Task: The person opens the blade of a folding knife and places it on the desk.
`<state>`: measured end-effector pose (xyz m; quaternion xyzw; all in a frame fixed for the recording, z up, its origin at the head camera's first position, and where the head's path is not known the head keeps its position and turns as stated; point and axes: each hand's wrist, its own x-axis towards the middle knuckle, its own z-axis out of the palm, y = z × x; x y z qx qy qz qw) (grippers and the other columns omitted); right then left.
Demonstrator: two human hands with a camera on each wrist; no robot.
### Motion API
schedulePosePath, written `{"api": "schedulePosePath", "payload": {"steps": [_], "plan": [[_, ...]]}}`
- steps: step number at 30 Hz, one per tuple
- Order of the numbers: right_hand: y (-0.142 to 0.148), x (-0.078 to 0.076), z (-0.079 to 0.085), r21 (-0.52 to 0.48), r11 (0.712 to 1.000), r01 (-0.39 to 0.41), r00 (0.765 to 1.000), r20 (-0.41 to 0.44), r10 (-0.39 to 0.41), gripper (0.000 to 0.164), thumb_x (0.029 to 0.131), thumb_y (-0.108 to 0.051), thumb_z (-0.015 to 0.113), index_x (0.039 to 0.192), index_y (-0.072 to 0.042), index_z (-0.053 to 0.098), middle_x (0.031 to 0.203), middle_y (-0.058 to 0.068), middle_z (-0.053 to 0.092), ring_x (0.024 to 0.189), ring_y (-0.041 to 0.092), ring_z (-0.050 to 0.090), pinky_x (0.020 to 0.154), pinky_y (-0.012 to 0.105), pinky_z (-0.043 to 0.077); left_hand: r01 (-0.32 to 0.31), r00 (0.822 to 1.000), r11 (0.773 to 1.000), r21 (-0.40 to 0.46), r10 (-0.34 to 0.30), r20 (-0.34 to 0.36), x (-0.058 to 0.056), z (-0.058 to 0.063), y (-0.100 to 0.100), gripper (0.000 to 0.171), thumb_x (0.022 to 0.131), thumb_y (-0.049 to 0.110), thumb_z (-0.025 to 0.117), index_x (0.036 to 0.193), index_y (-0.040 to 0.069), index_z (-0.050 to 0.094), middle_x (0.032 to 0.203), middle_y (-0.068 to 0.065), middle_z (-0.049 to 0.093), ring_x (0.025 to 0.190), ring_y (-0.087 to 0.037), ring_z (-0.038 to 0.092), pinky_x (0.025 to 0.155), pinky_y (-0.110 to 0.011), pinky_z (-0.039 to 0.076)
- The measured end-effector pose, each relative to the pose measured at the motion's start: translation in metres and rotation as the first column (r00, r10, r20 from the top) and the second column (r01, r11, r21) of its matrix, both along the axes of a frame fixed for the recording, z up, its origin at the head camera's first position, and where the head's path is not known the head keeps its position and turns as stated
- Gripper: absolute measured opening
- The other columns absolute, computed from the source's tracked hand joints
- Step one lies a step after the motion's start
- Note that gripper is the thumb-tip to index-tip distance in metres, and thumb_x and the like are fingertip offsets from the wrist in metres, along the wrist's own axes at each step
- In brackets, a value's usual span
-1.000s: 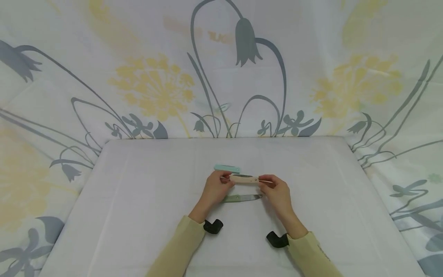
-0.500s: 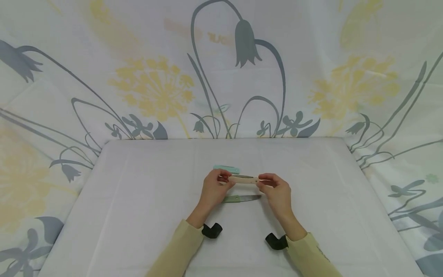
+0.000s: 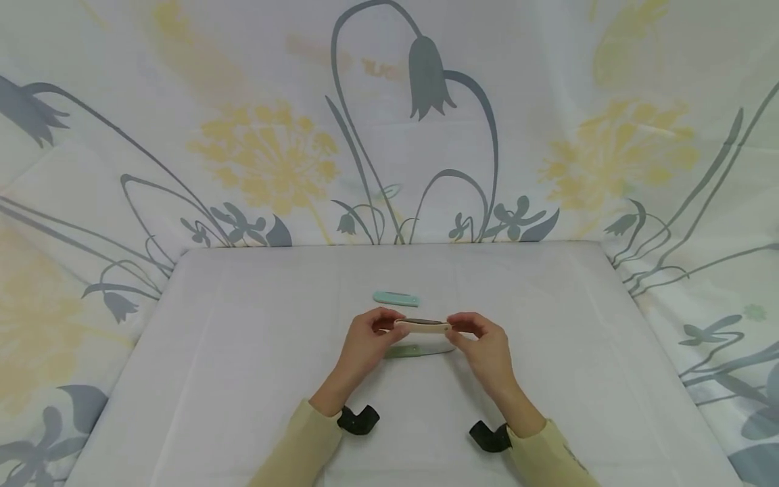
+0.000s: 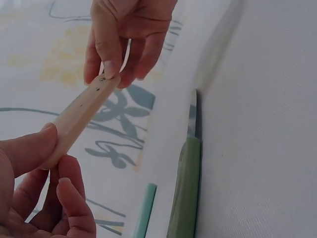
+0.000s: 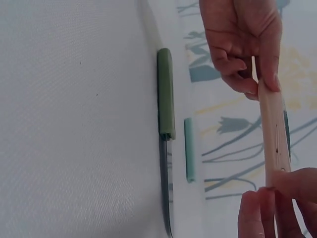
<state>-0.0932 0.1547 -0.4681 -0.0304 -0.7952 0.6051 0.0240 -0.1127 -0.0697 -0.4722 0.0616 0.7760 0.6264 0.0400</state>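
Observation:
A cream-handled folding knife [image 3: 424, 328] is held level above the table by both hands, its blade folded into the handle with the dark edge showing along the top. My left hand [image 3: 363, 345] pinches one end between thumb and fingers. At the other end, by the pivot, my right hand [image 3: 489, 352] grips it with thumb and fingertips. Below lies a green-handled folding knife [image 4: 186, 186], blade out and pointing right in the head view. A closed mint folding knife [image 3: 395, 298] lies farther back on the table.
White cloth covers the table [image 3: 255, 352]. Floral curtains [image 3: 280, 155] hang along its back and both sides. A black curved piece [image 3: 359, 421] sticks out at the left wrist, and a similar black piece [image 3: 489, 437] at the right.
Both hands have drawn the cream knife a little toward the person, so it now appears lower, nearer the green knife. The mint knife has come fully into sight behind the left hand.

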Motion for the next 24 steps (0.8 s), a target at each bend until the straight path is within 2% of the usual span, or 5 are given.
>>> {"api": "schedulePosePath", "payload": {"steps": [3,7,8,18,24], "plan": [[0.000,0.003,0.000,0.012,0.999,-0.048,0.999,-0.013,0.048,0.022,0.086,-0.002,0.077,0.108,-0.003,0.072,0.103,0.009,0.071,0.104,0.020,0.062,0.090,0.030,0.048,0.004,1.000,1.000,0.013,-0.004,0.007,0.006,0.006,-0.002,0.019,0.087,0.014,0.079,0.102,0.006,0.074,0.095,-0.002,0.070,0.087,-0.014,0.063,0.073,-0.023,0.052],[-0.001,0.007,0.002,0.032,0.992,-0.125,0.990,-0.060,0.127,0.023,0.085,0.001,0.077,0.108,-0.002,0.072,0.104,0.009,0.069,0.098,0.023,0.066,0.078,0.024,0.055,0.008,1.000,1.000,0.026,-0.008,0.026,0.014,0.010,-0.006,0.018,0.085,0.012,0.080,0.101,0.005,0.075,0.093,-0.003,0.071,0.081,-0.015,0.065,0.068,-0.023,0.052],[-0.001,0.007,0.003,0.034,0.989,-0.143,0.987,-0.075,0.145,0.024,0.085,0.001,0.077,0.108,-0.003,0.072,0.105,0.009,0.069,0.096,0.024,0.067,0.078,0.025,0.056,0.006,1.000,1.000,0.030,-0.007,0.028,0.014,0.005,-0.006,0.019,0.084,0.012,0.081,0.101,0.006,0.075,0.093,-0.003,0.071,0.080,-0.016,0.065,0.067,-0.023,0.051],[-0.015,0.013,0.005,0.120,0.960,-0.255,0.932,-0.236,0.277,0.020,0.085,-0.007,0.080,0.103,-0.004,0.073,0.100,0.005,0.070,0.095,0.022,0.065,0.084,0.035,0.055,0.056,0.998,0.998,-0.010,-0.056,0.004,0.028,0.006,-0.010,0.019,0.082,0.015,0.083,0.099,0.009,0.076,0.089,-0.002,0.072,0.068,-0.015,0.063,0.058,-0.022,0.046],[-0.029,0.022,0.026,0.140,0.950,-0.281,0.915,-0.261,0.309,0.017,0.083,0.001,0.078,0.099,0.001,0.072,0.095,0.011,0.070,0.087,0.019,0.065,0.076,0.032,0.055,0.067,0.996,0.997,-0.038,-0.069,-0.050,0.035,0.007,-0.011,0.017,0.082,0.014,0.084,0.097,0.013,0.077,0.085,0.001,0.071,0.064,-0.013,0.062,0.056,-0.023,0.048]]}}
